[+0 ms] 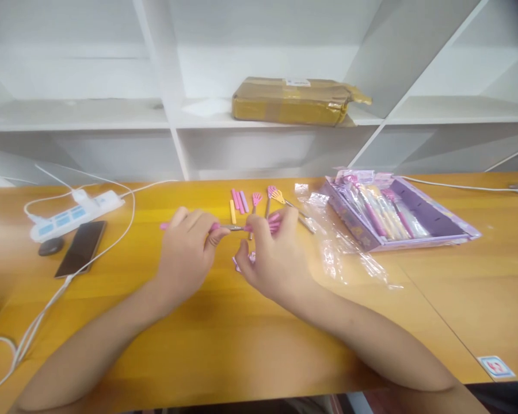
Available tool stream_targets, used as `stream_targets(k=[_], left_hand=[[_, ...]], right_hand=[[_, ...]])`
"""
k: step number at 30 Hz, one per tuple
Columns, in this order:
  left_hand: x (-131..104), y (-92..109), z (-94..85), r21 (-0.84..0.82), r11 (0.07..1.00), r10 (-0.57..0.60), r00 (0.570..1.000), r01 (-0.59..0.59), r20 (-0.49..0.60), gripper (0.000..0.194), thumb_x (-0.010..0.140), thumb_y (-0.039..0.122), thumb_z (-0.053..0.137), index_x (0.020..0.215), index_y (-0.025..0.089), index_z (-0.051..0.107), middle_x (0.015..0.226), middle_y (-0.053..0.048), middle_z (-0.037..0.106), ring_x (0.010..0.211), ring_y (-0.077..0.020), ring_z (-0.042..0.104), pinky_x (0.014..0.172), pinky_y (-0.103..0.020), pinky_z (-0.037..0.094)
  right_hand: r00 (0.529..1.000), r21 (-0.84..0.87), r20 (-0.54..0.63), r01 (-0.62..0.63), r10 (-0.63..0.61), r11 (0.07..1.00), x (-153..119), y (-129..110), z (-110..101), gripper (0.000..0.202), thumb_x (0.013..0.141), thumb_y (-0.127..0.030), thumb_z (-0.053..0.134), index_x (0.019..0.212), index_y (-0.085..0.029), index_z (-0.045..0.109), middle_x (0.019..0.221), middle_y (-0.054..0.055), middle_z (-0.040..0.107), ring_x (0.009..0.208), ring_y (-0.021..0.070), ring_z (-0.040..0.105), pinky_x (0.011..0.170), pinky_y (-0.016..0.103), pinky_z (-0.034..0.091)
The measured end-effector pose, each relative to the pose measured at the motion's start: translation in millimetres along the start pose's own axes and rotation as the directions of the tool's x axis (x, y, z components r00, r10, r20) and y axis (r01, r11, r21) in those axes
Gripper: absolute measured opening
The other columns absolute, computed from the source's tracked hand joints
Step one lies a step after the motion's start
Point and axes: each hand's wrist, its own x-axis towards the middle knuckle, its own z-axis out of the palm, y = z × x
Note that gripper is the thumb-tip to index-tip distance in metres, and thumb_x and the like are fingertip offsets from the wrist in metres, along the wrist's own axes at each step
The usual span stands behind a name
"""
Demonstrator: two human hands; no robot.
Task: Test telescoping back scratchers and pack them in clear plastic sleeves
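Note:
Between my two hands a pink back scratcher (236,228) lies level above the table, its thin metal rod showing in the gap. My left hand (183,247) is closed around the pink handle. At the other end, my right hand (280,253) grips near the pink hand-shaped head, which its fingers partly cover. Just beyond the hands are a pink scratcher head (256,199) and a yellow one (278,196) on metal rods, with another pinkish one between them. Loose pink handle sleeves (235,199), a purple one (244,202) and a yellow one (232,212) lie nearby. A small purple-and-white piece (244,263) sits partly hidden below my right hand.
Clear plastic wrappers (330,253) lie right of my hands, beside a purple display box (431,242) of wrapped scratchers. At left are a power strip (77,217), a phone (81,248), a mouse (50,246) and white cables. A taped parcel (289,103) rests on the shelf.

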Motion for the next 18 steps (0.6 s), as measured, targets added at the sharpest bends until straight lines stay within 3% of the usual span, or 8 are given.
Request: stream_targets(k=[4,9,13,15,18], left_hand=[[1,-4,3.9,-0.020,0.999,0.049,0.999,-0.049,0.001,0.043,0.110,0.049,0.046,0.082,0.020,0.061,0.075,-0.004,0.065,0.074,-0.0211,0.047,0.067,-0.037,0.031],[5,-12,-3.0,0.053,0.992,0.117,0.993,-0.115,-0.034,0.037,0.108,0.047,0.052,0.083,0.021,0.063,0.075,-0.005,0.066,0.072,-0.0219,0.047,0.066,-0.038,0.033],[6,-14,-9.6,0.128,0.969,0.213,0.977,-0.209,-0.016,0.034,0.107,0.044,0.056,0.083,0.021,0.065,0.076,-0.006,0.066,0.073,-0.0233,0.046,0.069,-0.039,0.037],[6,-13,-10.8,0.141,0.966,0.221,0.975,-0.219,-0.005,0.031,0.106,0.042,0.059,0.085,0.021,0.066,0.076,-0.006,0.067,0.074,-0.0238,0.046,0.069,-0.039,0.038],[6,-12,-11.1,0.147,0.965,0.219,0.976,-0.215,-0.011,0.028,0.105,0.040,0.061,0.086,0.019,0.066,0.077,-0.006,0.067,0.076,-0.0236,0.048,0.069,-0.038,0.039]], right_hand=[[0.996,0.034,0.081,0.020,-0.023,0.999,-1,-1,0,0.027,0.094,-0.025,0.055,0.119,-0.016,0.059,0.106,0.011,0.041,0.081,0.0181,0.048,0.060,0.027,0.044],[0.979,-0.073,0.203,0.032,-0.016,0.997,4,8,-6,0.025,0.098,-0.022,0.046,0.119,-0.018,0.060,0.104,0.011,0.050,0.066,0.0129,0.044,0.053,0.024,0.026],[0.902,-0.196,0.431,0.096,-0.002,0.976,11,16,-9,0.027,0.098,-0.014,0.044,0.119,-0.016,0.060,0.094,0.008,0.059,0.051,0.0100,0.029,0.051,0.030,0.014],[0.863,-0.209,0.505,0.147,-0.022,0.967,15,19,-13,0.034,0.097,-0.011,0.044,0.127,-0.016,0.057,0.094,0.008,0.063,0.050,0.0114,0.032,0.052,0.032,0.014],[0.848,-0.212,0.528,0.190,-0.051,0.959,19,23,-23,0.031,0.099,-0.014,0.045,0.128,-0.015,0.056,0.091,0.007,0.066,0.054,0.0149,0.042,0.053,0.032,0.014]])
